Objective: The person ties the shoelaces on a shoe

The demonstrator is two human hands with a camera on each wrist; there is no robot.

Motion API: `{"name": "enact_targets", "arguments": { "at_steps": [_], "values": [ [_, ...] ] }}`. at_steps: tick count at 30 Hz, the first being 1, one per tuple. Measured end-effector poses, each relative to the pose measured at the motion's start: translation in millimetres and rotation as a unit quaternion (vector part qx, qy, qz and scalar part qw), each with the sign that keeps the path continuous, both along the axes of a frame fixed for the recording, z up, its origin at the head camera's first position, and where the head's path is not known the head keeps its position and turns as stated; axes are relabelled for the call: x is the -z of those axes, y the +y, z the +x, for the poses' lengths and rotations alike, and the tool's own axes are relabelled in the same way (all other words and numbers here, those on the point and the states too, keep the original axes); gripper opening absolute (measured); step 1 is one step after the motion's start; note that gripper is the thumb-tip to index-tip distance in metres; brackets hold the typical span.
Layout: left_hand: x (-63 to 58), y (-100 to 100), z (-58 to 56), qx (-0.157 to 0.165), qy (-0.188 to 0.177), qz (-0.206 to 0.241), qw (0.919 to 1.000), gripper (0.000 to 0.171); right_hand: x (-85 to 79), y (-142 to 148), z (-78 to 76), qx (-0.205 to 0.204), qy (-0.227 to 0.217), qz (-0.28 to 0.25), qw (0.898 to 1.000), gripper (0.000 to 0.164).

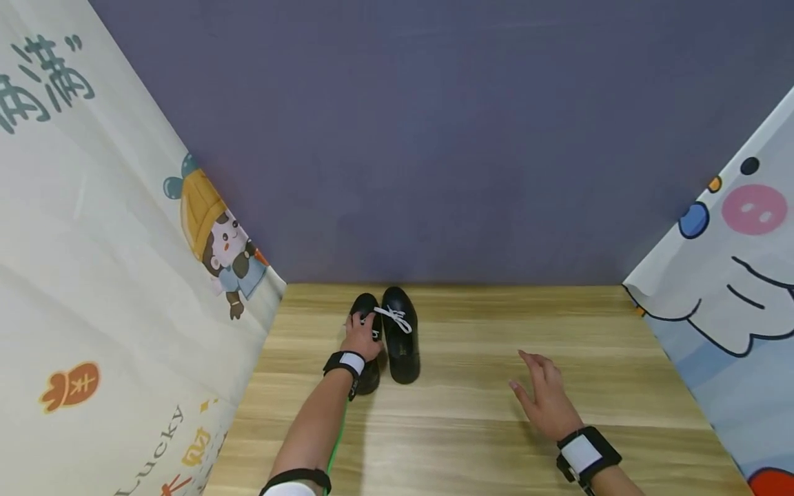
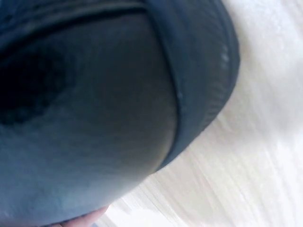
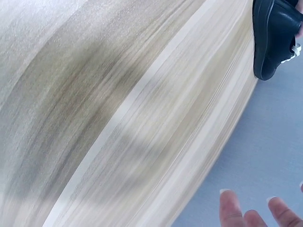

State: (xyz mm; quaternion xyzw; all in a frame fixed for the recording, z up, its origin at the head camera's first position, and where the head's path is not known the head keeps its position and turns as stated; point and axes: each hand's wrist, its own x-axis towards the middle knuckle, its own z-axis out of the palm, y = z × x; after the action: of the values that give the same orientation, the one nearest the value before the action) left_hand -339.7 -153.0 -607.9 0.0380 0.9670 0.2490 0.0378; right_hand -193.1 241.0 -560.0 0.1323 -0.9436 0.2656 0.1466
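Two black lace-up shoes stand side by side near the far edge of the wooden surface, toes pointing away. My left hand (image 1: 361, 339) lies across the middle of the left shoe (image 1: 364, 302) and grips it, covering most of its laces. Close up in the left wrist view, that shoe's heel part (image 2: 118, 94) fills the picture, with a bit of finger (image 2: 87, 220) below it. The right shoe (image 1: 400, 351) has a white lace tied in a bow. Well to the right, my right hand (image 1: 546, 396) hovers with loosely extended fingers (image 3: 232, 208), holding nothing.
The wood-grain surface (image 1: 471, 331) ends at a dark blue-grey backdrop (image 1: 434, 138). Printed white cloths hang at the left (image 1: 124, 241) and right (image 1: 713, 296) sides. A green cable (image 1: 338, 441) runs beside my left forearm.
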Motion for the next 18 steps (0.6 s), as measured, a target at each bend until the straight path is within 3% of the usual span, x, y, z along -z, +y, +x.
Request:
{"name": "enact_targets", "arguments": {
  "at_steps": [9, 13, 18],
  "values": [
    [-5.2, -2, 1.2, 0.0, 0.044, 0.007, 0.999, 0.062, -6.1, 11, -13.3, -0.005, 0.003, 0.011, 1.0, 0.068],
    [-12.3, 0, 11.0, 0.0, 0.071, 0.009, 0.9975, 0.061, -5.6, 24, -21.4, 0.01, -0.013, 0.028, 0.999, 0.069],
    [-20.6, -1, 26.4, -0.001, 0.065, 0.029, 0.9975, 0.062, -7.1, 36, -30.7, 0.029, -0.026, 0.047, 0.998, 0.069]
  ]
}}
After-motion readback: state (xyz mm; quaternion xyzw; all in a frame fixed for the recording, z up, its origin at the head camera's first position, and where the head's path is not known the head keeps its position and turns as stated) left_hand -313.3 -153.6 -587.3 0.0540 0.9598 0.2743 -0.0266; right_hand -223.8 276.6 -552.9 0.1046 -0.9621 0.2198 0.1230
